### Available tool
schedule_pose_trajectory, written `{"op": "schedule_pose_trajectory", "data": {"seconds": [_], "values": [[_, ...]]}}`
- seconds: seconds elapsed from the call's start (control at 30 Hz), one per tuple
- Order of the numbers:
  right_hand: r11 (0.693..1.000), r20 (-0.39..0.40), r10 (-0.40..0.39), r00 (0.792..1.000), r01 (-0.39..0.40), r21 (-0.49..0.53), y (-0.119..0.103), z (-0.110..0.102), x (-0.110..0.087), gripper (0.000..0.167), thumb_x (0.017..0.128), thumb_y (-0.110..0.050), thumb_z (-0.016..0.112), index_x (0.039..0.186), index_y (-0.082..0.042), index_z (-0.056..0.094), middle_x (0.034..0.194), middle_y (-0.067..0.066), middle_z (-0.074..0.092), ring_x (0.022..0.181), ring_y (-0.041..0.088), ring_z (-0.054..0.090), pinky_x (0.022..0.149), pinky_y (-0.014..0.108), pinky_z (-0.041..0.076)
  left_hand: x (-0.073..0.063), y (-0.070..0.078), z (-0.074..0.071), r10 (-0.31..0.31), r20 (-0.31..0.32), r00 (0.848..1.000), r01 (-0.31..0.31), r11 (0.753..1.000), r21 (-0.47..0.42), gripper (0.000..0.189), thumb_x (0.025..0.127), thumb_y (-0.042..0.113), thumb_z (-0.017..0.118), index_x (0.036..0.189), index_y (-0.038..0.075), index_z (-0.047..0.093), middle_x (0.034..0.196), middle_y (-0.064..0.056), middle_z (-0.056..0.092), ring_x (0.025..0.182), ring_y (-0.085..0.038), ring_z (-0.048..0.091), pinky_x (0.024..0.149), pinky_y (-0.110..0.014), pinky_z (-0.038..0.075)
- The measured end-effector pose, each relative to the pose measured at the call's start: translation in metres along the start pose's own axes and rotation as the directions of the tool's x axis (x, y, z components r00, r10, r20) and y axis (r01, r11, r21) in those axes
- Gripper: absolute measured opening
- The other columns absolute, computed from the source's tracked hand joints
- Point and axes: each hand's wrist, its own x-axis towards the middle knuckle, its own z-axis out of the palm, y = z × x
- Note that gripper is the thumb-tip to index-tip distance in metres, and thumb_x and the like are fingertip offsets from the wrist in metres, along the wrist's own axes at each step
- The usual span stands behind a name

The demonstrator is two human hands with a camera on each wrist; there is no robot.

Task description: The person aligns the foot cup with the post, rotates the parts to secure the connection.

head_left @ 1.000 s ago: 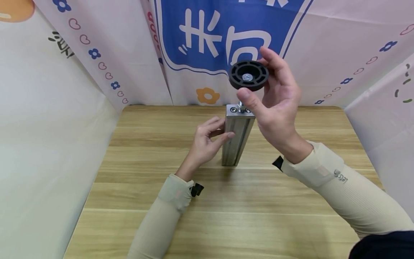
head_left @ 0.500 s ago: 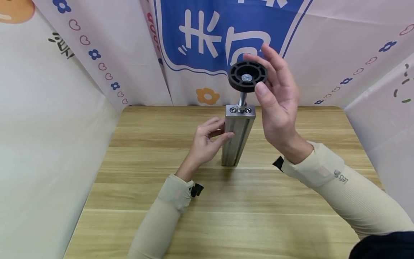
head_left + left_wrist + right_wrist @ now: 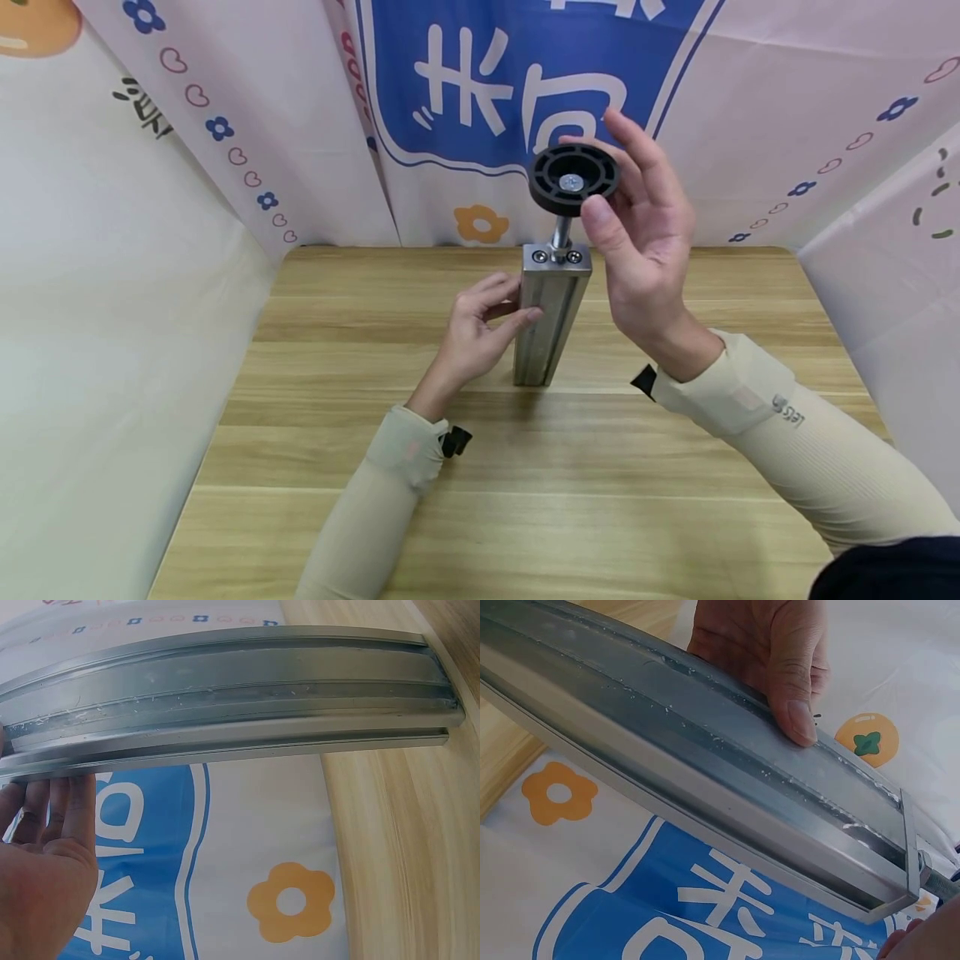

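An aluminium profile (image 3: 551, 317) stands upright on the wooden table, with an end plate (image 3: 557, 258) and two screws on top. A threaded stem rises from the plate and carries a round black levelling foot (image 3: 551, 200). My left hand (image 3: 483, 329) grips the profile's side, thumb on the near face and fingers behind. The left wrist view shows that hand (image 3: 45, 870) at the profile's edge. Around the right rim of the foot my right hand (image 3: 648, 242) has its thumb in front and fingers behind. The right wrist view shows the profile (image 3: 705, 772) large, the foot mostly out of sight.
The wooden table (image 3: 360, 500) surrounds the profile. Behind it hangs a printed cloth (image 3: 315, 133) with a blue sign and an orange flower, close to the foot. White cloth walls (image 3: 112, 292) stand on both sides.
My right thumb slid rightward along the foot's rim, then came slightly back left. The stem below the foot came into fuller view. The left hand and the profile stay put.
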Motion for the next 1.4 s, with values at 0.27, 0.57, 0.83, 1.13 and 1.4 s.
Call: {"op": "schedule_pose_trajectory", "data": {"seconds": [0.27,0.57,0.83,1.13,1.4], "values": [[1.0,-0.043,-0.004,0.999,0.004,-0.016,0.001,0.0021,0.0017,0.077,0.09,-0.033,0.086,0.142,0.009,0.05,0.124,0.014,0.066,0.118,0.03,0.064,0.108,0.033,0.056,0.0001,-0.0004,0.0001,0.0,0.004,1.0,0.0,1.0,-0.008,0.037,0.095,-0.002,0.074,0.131,-0.007,0.069,0.112,-0.022,0.07,0.1,-0.027,0.073,0.094,-0.035,0.066],[0.999,-0.054,-0.024,0.998,0.022,-0.046,0.0014,0.0052,0.0073,0.087,0.079,-0.035,0.095,0.138,0.011,0.051,0.117,0.012,0.058,0.108,0.027,0.059,0.101,0.029,0.054,-0.0003,-0.001,-0.0003,0.011,0.008,1.0,-0.01,1.0,-0.007,0.038,0.095,-0.001,0.074,0.132,-0.007,0.068,0.111,-0.022,0.07,0.099,-0.026,0.072,0.093,-0.035,0.066],[0.998,-0.056,-0.003,0.998,-0.001,-0.065,0.0033,0.0056,0.0067,0.095,0.077,-0.046,0.094,0.14,0.01,0.049,0.119,0.012,0.056,0.11,0.025,0.059,0.105,0.029,0.053,-0.001,-0.0011,-0.0005,0.001,0.008,1.0,-0.001,1.0,-0.001,0.038,0.095,-0.001,0.074,0.133,-0.007,0.068,0.114,-0.022,0.07,0.101,-0.031,0.073,0.094,-0.035,0.066],[0.998,-0.018,0.054,0.998,-0.053,0.045,0.0003,0.0012,0.0023,0.059,0.095,-0.005,0.053,0.151,0.009,0.041,0.14,0.022,0.061,0.122,0.03,0.066,0.106,0.035,0.059,0.0004,0.0003,-0.0005,-0.007,0.005,1.0,0.007,1.0,0.0,0.038,0.095,0.0,0.074,0.132,-0.006,0.069,0.114,-0.022,0.07,0.1,-0.029,0.073,0.094,-0.036,0.066],[0.991,0.0,0.094,0.996,-0.093,0.094,0.0014,0.0,0.0009,0.057,0.099,-0.001,0.042,0.155,0.008,0.038,0.138,0.019,0.066,0.127,0.028,0.066,0.115,0.041,0.053,0.0,-0.0015,-0.0001,0.0,0.005,1.0,0.0,1.0,0.0,0.036,0.095,-0.002,0.073,0.131,-0.008,0.069,0.113,-0.022,0.07,0.099,-0.028,0.073,0.094,-0.035,0.066]]}}
